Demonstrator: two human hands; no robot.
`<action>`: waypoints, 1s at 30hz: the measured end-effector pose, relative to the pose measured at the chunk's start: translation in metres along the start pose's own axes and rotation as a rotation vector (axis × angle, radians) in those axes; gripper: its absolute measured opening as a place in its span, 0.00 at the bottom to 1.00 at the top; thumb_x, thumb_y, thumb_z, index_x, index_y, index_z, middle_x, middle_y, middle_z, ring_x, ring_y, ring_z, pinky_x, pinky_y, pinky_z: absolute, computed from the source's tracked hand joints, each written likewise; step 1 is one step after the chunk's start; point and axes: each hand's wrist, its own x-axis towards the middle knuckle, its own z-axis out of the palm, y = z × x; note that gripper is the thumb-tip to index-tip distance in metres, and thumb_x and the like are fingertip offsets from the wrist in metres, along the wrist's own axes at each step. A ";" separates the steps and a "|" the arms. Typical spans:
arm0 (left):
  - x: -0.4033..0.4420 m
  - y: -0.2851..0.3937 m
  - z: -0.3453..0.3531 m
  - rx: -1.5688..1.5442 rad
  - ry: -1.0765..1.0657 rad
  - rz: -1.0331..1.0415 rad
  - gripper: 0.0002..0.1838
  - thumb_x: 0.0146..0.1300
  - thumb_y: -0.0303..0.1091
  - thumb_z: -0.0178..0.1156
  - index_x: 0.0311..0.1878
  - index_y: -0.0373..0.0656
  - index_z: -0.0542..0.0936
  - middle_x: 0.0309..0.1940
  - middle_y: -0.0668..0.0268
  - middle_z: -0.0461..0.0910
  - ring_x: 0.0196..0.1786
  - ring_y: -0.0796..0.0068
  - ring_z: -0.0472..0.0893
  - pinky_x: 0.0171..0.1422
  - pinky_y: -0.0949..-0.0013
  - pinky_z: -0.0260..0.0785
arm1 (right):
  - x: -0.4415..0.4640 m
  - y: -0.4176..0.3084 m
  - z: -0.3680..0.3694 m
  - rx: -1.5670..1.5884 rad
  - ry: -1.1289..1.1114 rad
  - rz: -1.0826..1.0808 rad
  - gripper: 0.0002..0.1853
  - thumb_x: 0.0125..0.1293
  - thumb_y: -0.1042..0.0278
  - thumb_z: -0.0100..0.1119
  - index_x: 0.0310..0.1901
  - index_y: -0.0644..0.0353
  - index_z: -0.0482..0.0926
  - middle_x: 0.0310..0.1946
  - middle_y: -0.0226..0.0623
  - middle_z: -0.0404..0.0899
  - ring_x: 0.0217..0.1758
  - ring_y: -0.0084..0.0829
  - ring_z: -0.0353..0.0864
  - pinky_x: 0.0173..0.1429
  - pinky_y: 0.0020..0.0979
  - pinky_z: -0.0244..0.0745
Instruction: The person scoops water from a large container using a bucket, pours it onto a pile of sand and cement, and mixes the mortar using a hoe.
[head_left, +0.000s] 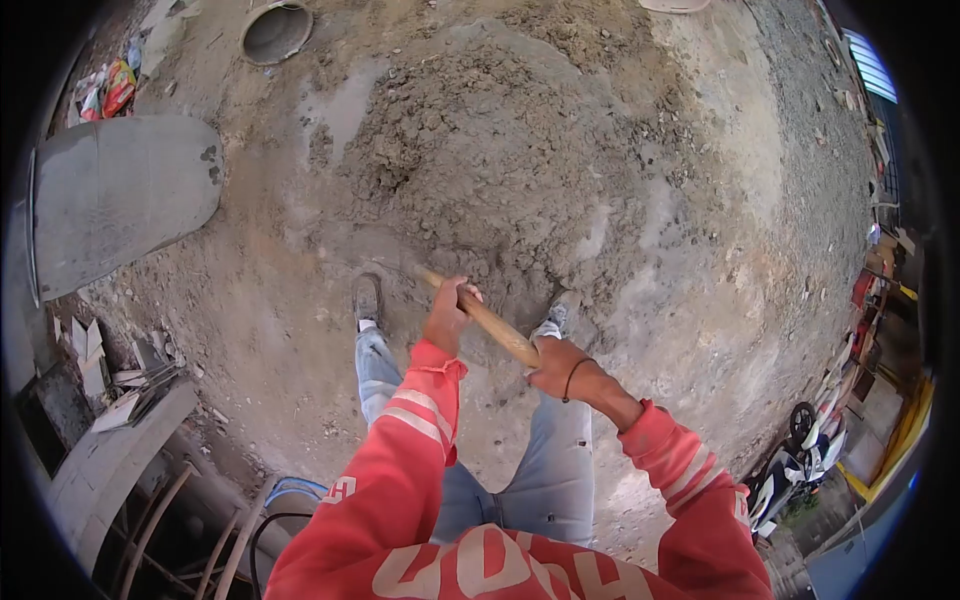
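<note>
Left grip and right grip clasped my wooden handle, left one farther out, mud heap I saw beyond.

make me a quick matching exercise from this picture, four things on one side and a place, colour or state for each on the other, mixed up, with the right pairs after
Things
1. wooden handle
2. heap
3. right hand
4. round container

Places, colours, states
A. grey-brown and lumpy
B. near the top left of the picture
C. pale yellowish, long and straight
D. closed in a grip, with a dark band at its wrist

Right pairs
1-C, 2-A, 3-D, 4-B
</note>
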 end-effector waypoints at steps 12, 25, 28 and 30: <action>-0.113 -0.114 0.201 0.362 -0.069 0.619 0.11 0.61 0.23 0.64 0.36 0.43 0.69 0.21 0.70 0.67 0.22 0.76 0.71 0.28 0.67 0.68 | -0.069 0.278 0.084 0.097 0.485 -0.043 0.24 0.52 0.68 0.70 0.51 0.55 0.71 0.33 0.47 0.83 0.40 0.54 0.82 0.45 0.51 0.75; -0.054 -0.045 0.297 1.082 -0.166 1.014 0.09 0.66 0.26 0.59 0.42 0.38 0.69 0.24 0.64 0.73 0.19 0.73 0.75 0.19 0.67 0.68 | 0.063 0.098 0.042 0.585 0.747 -0.007 0.23 0.54 0.67 0.69 0.51 0.54 0.73 0.35 0.52 0.83 0.43 0.58 0.82 0.47 0.54 0.75; 0.044 -0.057 0.209 1.416 0.050 0.790 0.11 0.65 0.27 0.60 0.42 0.34 0.68 0.21 0.63 0.73 0.16 0.71 0.75 0.16 0.65 0.66 | 0.091 0.074 0.133 0.797 0.743 0.186 0.22 0.54 0.67 0.68 0.51 0.55 0.74 0.37 0.55 0.83 0.45 0.58 0.82 0.50 0.53 0.76; 0.054 -0.063 0.156 1.493 0.084 0.671 0.11 0.65 0.27 0.60 0.43 0.35 0.68 0.20 0.63 0.73 0.15 0.71 0.74 0.15 0.65 0.66 | 0.086 0.047 0.171 0.863 0.695 0.307 0.21 0.54 0.68 0.67 0.50 0.56 0.74 0.37 0.56 0.83 0.45 0.59 0.82 0.51 0.53 0.76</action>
